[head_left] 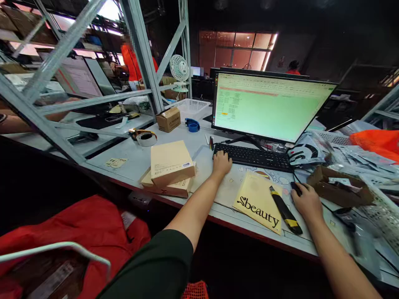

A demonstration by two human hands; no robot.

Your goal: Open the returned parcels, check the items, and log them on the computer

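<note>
Head view: left hand (222, 163) curled loosely, unclenched, over a long black keyboard (255, 158). Right of it, right hand (308, 202) cupped a black mouse (295, 189), seemingly placed handily.

Packing desk (132, 160) in what looks like a warehouse or workshop hall.
Grey metal framing (141, 50) rises beside a monitor (268, 108) and keyboard (255, 157); cartons (171, 160), a tape roll (146, 139), a box cutter (285, 209) and plastic packets (370, 160) share the desktop. Beyond, in the dim hall, are another screen (196, 71) and a person in an orange top (130, 62).
</note>
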